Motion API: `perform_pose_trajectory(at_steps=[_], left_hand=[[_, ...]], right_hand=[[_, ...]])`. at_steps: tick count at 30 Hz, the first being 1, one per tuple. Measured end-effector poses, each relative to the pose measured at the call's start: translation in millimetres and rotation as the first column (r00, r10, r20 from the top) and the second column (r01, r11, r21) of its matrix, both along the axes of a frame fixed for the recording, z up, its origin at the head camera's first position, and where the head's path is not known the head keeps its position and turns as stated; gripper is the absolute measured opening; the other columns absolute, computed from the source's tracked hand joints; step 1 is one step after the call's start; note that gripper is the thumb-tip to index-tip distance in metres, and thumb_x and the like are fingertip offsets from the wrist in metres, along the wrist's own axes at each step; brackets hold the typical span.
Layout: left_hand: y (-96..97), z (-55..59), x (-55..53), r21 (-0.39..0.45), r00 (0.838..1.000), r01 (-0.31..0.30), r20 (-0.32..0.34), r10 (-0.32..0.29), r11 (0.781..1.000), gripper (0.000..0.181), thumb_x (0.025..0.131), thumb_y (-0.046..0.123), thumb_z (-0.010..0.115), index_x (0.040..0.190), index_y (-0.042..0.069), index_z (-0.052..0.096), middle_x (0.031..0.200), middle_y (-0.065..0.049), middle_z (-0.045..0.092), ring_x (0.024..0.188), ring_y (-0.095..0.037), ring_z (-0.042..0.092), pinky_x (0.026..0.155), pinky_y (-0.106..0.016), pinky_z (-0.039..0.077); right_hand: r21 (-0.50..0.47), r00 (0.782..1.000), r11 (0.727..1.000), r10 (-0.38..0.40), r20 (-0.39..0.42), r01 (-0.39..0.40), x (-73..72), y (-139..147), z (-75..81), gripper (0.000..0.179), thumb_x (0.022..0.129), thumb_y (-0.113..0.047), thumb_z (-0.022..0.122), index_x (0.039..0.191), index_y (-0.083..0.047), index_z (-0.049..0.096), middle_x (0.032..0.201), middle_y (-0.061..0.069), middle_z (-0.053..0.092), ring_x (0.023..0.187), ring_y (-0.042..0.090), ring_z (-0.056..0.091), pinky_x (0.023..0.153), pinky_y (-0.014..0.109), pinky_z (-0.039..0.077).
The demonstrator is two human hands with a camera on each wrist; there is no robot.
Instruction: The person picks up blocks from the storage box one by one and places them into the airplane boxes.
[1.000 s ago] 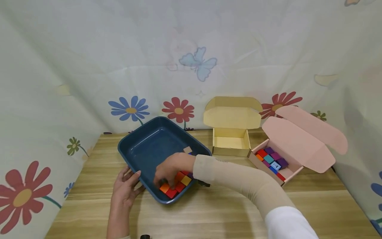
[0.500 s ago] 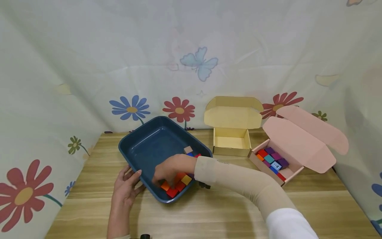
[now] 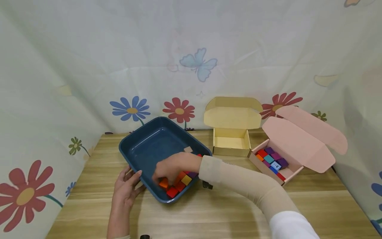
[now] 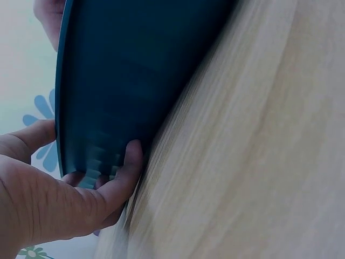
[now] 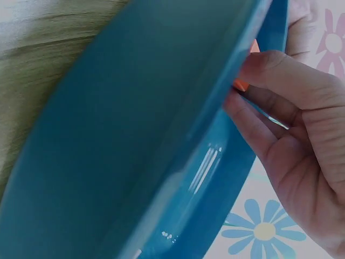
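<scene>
A dark blue tray [image 3: 149, 156] sits at an angle on the table, with coloured blocks [image 3: 180, 186] gathered in its near right corner. My left hand [image 3: 126, 187] holds the tray's left side, thumb at the rim and fingers against the outer wall; the left wrist view shows this fingers' contact [image 4: 132, 156]. Inside the tray, my right hand [image 3: 171, 167] reaches down among the blocks. In the right wrist view its thumb and fingers pinch an orange block [image 5: 241, 84], partly hidden by the tray's rim. Red, yellow and purple blocks lie beside that hand.
An open yellow box [image 3: 231, 142] stands behind the tray to the right. Farther right, an open pink box [image 3: 290, 172] contains several coloured blocks [image 3: 271, 161]. A patterned curtain [image 3: 191, 83] backs the wooden table [image 3: 221, 212]. The right forearm crosses above the tray's right edge.
My right hand has lifted or shifted slightly, and the orange block now sits apart from the red one beside it. The left hand and the tray stay about where they were.
</scene>
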State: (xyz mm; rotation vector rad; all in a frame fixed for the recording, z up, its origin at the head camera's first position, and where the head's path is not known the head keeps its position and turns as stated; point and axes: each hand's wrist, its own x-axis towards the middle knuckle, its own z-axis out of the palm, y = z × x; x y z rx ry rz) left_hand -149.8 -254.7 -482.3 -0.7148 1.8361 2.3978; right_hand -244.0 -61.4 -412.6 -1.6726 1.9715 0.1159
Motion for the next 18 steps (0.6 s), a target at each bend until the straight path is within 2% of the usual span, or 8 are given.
perform_pose_trajectory(at_steps=[5, 10, 18], left_hand=[[0.6, -0.2, -0.4, -0.002, 1.0, -0.004, 0.0, 0.004, 1.0, 0.08, 0.097, 0.012, 0.07, 0.161, 0.02, 0.024, 0.144, -0.003, 0.038, 0.117, -0.014, 0.059, 0.094, -0.042, 0.054], [1.5, 0.2, -1.9, -0.026, 1.0, 0.005, 0.008, -0.004, 1.0, 0.08, 0.098, 0.013, 0.069, 0.162, 0.019, 0.022, 0.149, -0.005, 0.036, 0.119, -0.015, 0.058, 0.092, -0.041, 0.054], [0.4, -1.6, -3.2, -0.023, 1.0, -0.002, 0.012, 0.002, 1.0, 0.08, 0.098, 0.013, 0.069, 0.162, 0.02, 0.023, 0.15, -0.003, 0.036, 0.117, -0.014, 0.059, 0.092, -0.04, 0.055]], right_hand=[[-0.058, 0.999, 0.998, 0.005, -0.041, -0.008, -2.1, 6, 7.4, 0.034, 0.09, -0.015, 0.08, 0.12, -0.023, 0.068, 0.11, -0.011, 0.064, 0.099, 0.009, 0.056, 0.084, 0.018, 0.049], [-0.09, 0.997, 0.996, -0.034, -0.069, 0.028, -6.7, 19, 16.7, 0.035, 0.09, -0.022, 0.081, 0.122, -0.023, 0.067, 0.115, -0.01, 0.064, 0.104, 0.009, 0.055, 0.087, 0.02, 0.05], [-0.155, 0.994, 0.986, -0.069, -0.089, 0.055, -16.9, 44, 23.7, 0.032, 0.093, -0.015, 0.076, 0.123, -0.019, 0.068, 0.116, -0.006, 0.065, 0.102, 0.011, 0.057, 0.083, 0.017, 0.05]])
